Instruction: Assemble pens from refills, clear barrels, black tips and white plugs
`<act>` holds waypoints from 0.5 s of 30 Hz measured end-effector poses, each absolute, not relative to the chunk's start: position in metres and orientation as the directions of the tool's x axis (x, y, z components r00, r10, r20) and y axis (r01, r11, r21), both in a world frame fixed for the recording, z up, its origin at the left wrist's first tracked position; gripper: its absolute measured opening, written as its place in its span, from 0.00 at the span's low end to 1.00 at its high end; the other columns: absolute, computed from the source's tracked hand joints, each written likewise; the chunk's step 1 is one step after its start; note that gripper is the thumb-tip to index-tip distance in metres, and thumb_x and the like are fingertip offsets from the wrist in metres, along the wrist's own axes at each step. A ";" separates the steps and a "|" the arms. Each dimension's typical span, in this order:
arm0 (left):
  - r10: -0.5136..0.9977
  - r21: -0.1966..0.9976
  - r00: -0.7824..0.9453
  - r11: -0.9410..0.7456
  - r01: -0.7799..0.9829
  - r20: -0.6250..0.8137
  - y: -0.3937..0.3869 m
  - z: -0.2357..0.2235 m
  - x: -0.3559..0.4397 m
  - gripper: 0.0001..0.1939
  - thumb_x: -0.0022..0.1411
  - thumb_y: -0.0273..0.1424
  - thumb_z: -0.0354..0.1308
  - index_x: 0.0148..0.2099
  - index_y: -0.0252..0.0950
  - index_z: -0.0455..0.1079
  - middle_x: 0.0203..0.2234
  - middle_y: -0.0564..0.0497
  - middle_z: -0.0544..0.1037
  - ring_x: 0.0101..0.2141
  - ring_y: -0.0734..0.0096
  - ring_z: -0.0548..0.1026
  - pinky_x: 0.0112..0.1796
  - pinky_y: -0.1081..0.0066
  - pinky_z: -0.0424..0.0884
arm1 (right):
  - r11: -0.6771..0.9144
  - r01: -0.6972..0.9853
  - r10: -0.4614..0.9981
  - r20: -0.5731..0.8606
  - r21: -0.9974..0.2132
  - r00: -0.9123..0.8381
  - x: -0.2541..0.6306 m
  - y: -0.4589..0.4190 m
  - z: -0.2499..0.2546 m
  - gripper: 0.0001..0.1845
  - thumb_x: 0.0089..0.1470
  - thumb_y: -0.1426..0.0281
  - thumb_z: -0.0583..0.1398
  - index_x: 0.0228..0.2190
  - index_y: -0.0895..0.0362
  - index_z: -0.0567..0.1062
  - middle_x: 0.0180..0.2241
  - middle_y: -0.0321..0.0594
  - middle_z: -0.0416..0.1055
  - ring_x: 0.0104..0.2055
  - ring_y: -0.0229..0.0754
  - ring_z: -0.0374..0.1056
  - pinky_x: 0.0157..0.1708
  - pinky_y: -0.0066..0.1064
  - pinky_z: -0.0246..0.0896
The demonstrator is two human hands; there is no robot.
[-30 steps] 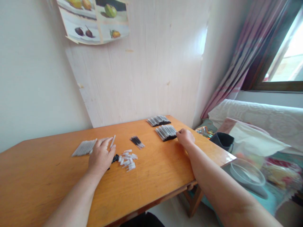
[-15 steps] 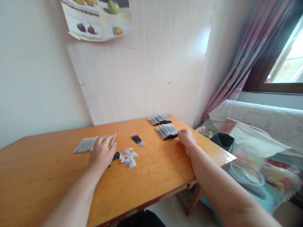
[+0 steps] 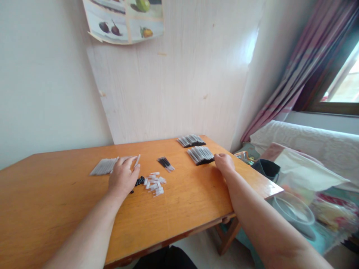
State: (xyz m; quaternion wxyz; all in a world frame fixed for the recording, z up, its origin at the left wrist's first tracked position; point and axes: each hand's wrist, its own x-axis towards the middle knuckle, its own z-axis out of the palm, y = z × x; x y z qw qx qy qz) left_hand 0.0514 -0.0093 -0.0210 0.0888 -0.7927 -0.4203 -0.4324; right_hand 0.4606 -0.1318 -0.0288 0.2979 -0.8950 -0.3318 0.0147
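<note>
My left hand (image 3: 123, 175) pinches a whitish translucent pen barrel (image 3: 137, 160), held tilted between thumb and fingers. Partly behind that hand lies a row of similar clear barrels (image 3: 102, 166). Small black pieces (image 3: 139, 181) sit by its thumb side, beside a loose heap of translucent white caps (image 3: 154, 184). Farther right is a bundle of thin dark sticks with pale ends, like pen refills (image 3: 165, 164). My right hand (image 3: 224, 163) is closed at the right end of the nearer row of black-ended pens (image 3: 200, 155); what its fingers hold is hidden.
A second row of black-ended pens (image 3: 191, 141) lies behind, near the wall. The wooden table (image 3: 179, 213) has its right corner by a bed holding a dark container (image 3: 266, 169), a clear plastic tub (image 3: 294, 211) and bags. A fruit picture (image 3: 126, 22) hangs above.
The view has shifted slightly, so the table items appear a little to the right. Both hands keep about the same places and grips.
</note>
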 end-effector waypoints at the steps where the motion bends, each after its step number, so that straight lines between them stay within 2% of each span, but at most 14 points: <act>1: 0.588 0.225 0.271 -0.633 0.741 0.762 -0.009 -0.021 0.051 0.19 0.62 0.38 0.52 0.51 0.36 0.71 0.46 0.43 0.73 0.49 0.58 0.70 0.55 0.60 0.65 | -0.602 0.586 0.602 0.173 -0.542 0.779 0.460 -0.132 -0.028 0.23 0.54 0.61 0.48 0.30 0.58 0.80 0.33 0.51 0.76 0.33 0.46 0.70 0.30 0.30 0.57; 9: 0.612 0.291 0.212 -0.617 0.731 0.762 -0.006 -0.018 0.047 0.19 0.61 0.38 0.53 0.51 0.36 0.72 0.45 0.43 0.74 0.49 0.57 0.71 0.54 0.60 0.66 | -0.610 0.600 0.573 0.233 -0.518 0.785 0.447 -0.138 -0.020 0.26 0.57 0.60 0.46 0.36 0.58 0.80 0.39 0.52 0.76 0.40 0.50 0.70 0.33 0.32 0.58; 13: 0.640 0.395 0.109 -0.589 0.705 0.760 -0.002 -0.016 0.041 0.18 0.60 0.37 0.53 0.48 0.35 0.73 0.43 0.42 0.75 0.47 0.57 0.72 0.53 0.58 0.67 | -0.578 0.652 0.575 0.321 -0.491 0.752 0.432 -0.140 -0.017 0.27 0.59 0.60 0.45 0.40 0.56 0.80 0.40 0.51 0.76 0.41 0.49 0.70 0.34 0.31 0.56; 15: 0.671 0.487 0.031 -0.567 0.664 0.741 0.001 -0.015 0.037 0.18 0.59 0.36 0.54 0.48 0.34 0.74 0.41 0.42 0.76 0.45 0.58 0.73 0.52 0.57 0.67 | -0.555 0.680 0.588 0.352 -0.479 0.728 0.424 -0.140 -0.015 0.27 0.60 0.60 0.45 0.42 0.56 0.79 0.40 0.50 0.77 0.42 0.48 0.70 0.33 0.31 0.55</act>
